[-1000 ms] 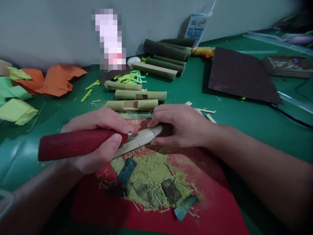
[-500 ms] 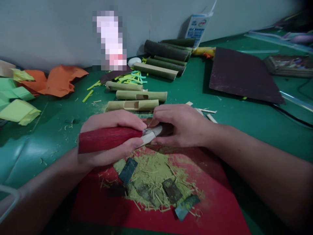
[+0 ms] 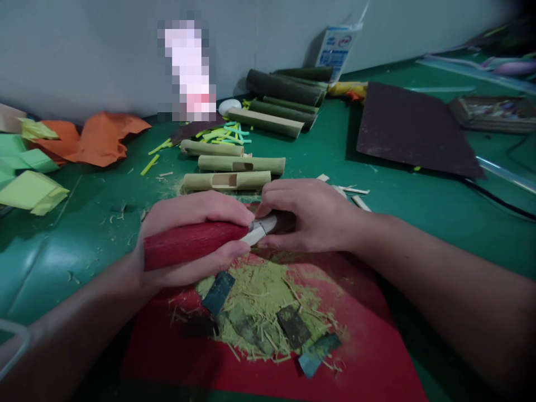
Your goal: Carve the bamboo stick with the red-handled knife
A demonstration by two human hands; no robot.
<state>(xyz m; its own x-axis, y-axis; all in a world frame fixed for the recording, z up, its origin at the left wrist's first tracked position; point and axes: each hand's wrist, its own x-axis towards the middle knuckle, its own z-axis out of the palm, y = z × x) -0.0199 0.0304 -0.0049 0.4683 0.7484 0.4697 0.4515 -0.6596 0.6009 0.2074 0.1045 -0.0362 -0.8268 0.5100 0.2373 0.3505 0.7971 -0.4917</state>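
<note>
My left hand (image 3: 196, 209) is wrapped round the red handle (image 3: 195, 243) of a carving tool. Its metal blade points right and meets a pale bamboo piece (image 3: 254, 235). My right hand (image 3: 310, 215) is closed round a dark piece (image 3: 285, 221), mostly hidden by the fingers, at the blade's end. Both hands are above the far part of a red mat (image 3: 360, 357). On the mat lie greenish shavings (image 3: 268, 279) and several dark flat chips, one of them a dark chip (image 3: 220, 290) just below my left hand.
Behind the hands lie cut bamboo tubes (image 3: 228, 181) and dark bamboo pieces (image 3: 285, 86). Orange paper (image 3: 104, 137) and green paper (image 3: 33, 187) are at the left. A brown sheet (image 3: 414, 131), an open box (image 3: 494, 111) and a cable (image 3: 502, 201) are at the right.
My left hand and the red handle have moved slightly right, closer to my right hand, and the handle's back end is a little lower. My right hand has hardly moved.
</note>
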